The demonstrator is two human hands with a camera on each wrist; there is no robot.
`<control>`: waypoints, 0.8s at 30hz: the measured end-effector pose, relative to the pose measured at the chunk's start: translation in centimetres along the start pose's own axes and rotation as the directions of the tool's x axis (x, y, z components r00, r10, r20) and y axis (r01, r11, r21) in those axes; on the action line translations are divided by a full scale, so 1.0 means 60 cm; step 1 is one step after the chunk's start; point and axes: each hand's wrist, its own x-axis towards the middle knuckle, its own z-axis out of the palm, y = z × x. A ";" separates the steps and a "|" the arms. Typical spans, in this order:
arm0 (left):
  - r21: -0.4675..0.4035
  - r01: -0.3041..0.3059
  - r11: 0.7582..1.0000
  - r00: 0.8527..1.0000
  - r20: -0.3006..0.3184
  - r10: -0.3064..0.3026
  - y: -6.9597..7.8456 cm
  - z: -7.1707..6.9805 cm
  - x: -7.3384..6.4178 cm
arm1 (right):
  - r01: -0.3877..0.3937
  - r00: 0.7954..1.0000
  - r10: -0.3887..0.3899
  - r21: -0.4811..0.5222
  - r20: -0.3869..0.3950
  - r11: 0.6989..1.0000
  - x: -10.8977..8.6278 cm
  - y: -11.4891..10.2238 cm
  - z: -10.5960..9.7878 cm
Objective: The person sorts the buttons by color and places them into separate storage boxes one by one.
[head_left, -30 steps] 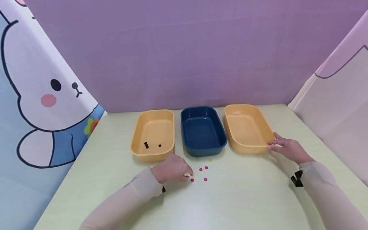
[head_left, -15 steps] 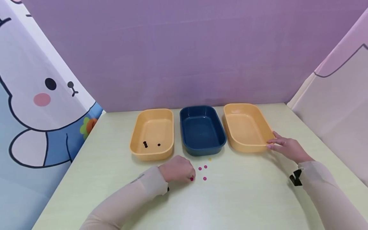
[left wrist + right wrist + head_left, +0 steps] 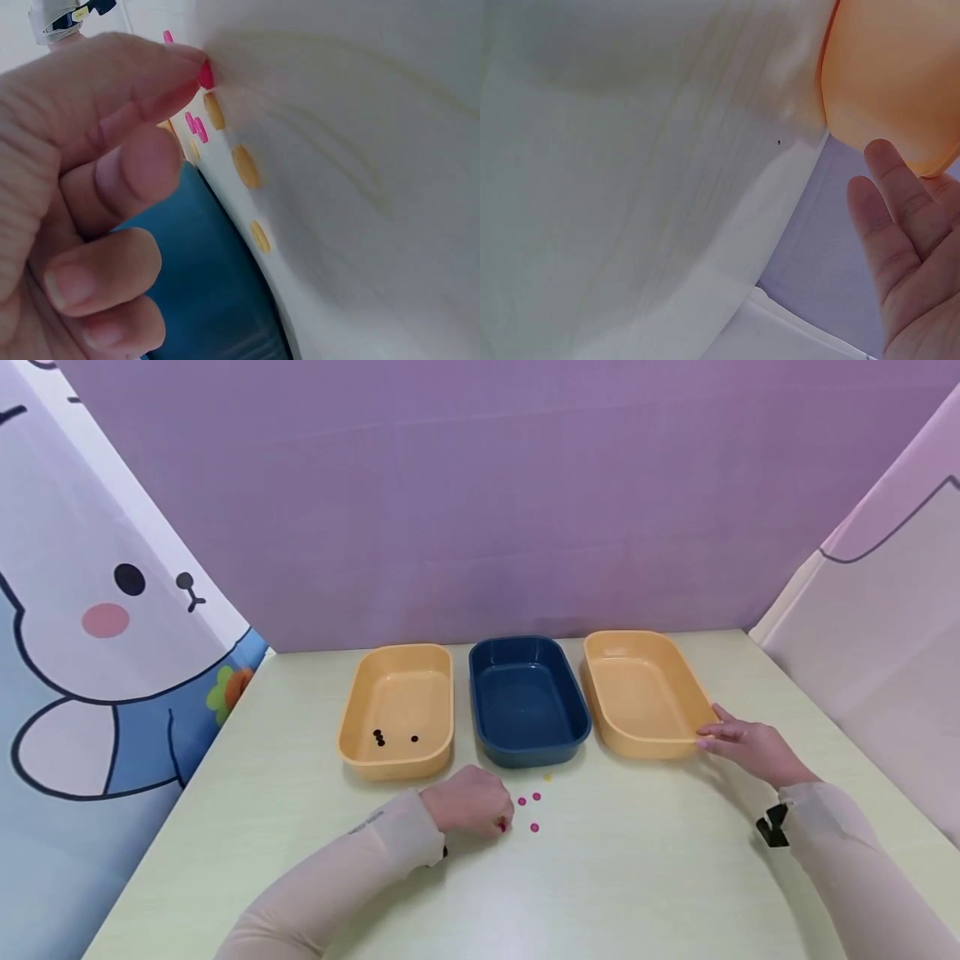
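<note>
My left hand (image 3: 471, 802) is low over the table, right at a small pink button (image 3: 205, 75). Thumb and index finger pinch this button in the left wrist view, while the other fingers curl toward the palm. Close under that hand lie yellow buttons (image 3: 245, 166); the hand hides most of them from the head view. More pink buttons (image 3: 535, 827) lie just to its right. At the right-hand yellow tray (image 3: 645, 693), my right hand (image 3: 757, 752) touches the near right corner. Its fingers look extended in the right wrist view.
A dark blue tray (image 3: 534, 750) stands in the middle. To its left is another yellow tray (image 3: 395, 768) with several black buttons (image 3: 379, 737) inside. One yellow button (image 3: 547, 777) lies before the blue tray. A purple backdrop (image 3: 525, 510) rises behind the table.
My left hand has shifted slightly right, onto the nearest pink button, and its thumb and index finger have come together on it. The right hand stays at the tray corner.
</note>
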 end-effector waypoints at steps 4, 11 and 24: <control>-0.021 0.020 1.000 1.000 0.013 -0.019 0.001 0.000 -0.001 | 0.013 1.000 -0.013 -0.007 -0.013 1.000 -0.001 -0.002 0.000; -0.031 0.032 0.999 0.999 0.017 -0.032 0.001 -0.003 -0.002 | 0.025 0.999 -0.025 -0.021 -0.026 0.999 -0.001 -0.003 -0.001; 0.029 0.019 0.999 0.998 0.056 -0.021 0.013 -0.008 0.012 | 0.023 1.000 -0.024 -0.022 -0.021 0.999 -0.001 0.001 0.001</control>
